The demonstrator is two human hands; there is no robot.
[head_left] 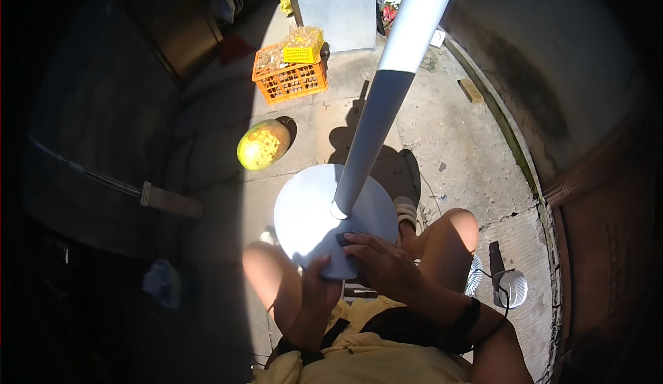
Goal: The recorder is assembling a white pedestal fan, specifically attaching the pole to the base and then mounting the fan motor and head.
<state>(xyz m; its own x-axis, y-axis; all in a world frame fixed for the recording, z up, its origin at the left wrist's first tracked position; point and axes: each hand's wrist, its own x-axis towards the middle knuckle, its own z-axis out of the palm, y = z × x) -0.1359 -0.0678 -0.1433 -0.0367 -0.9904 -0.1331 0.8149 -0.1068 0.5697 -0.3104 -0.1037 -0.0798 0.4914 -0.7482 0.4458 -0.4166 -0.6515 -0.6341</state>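
Note:
A round white base (pixel 304 204) with a thick white pole (pixel 369 132) rising from its middle sits between my bent knees. The pole leans up and to the right, out of the top of the picture. My left hand (pixel 319 293) grips the near rim of the base, thumb on top. Over the near right part of the base lies my right hand (pixel 380 263), fingers bent and pressed down. A small dark patch (pixel 342 238) shows by its fingertips, maybe a pad or cloth; its kind is unclear.
On the concrete ground ahead stand an orange crate (pixel 293 83) and a yellow basket (pixel 302 51) on top of it. A green-yellow melon (pixel 264 145) lies left of the base. To my right are a white slatted container (pixel 512 289) and a dark cord (pixel 507 298).

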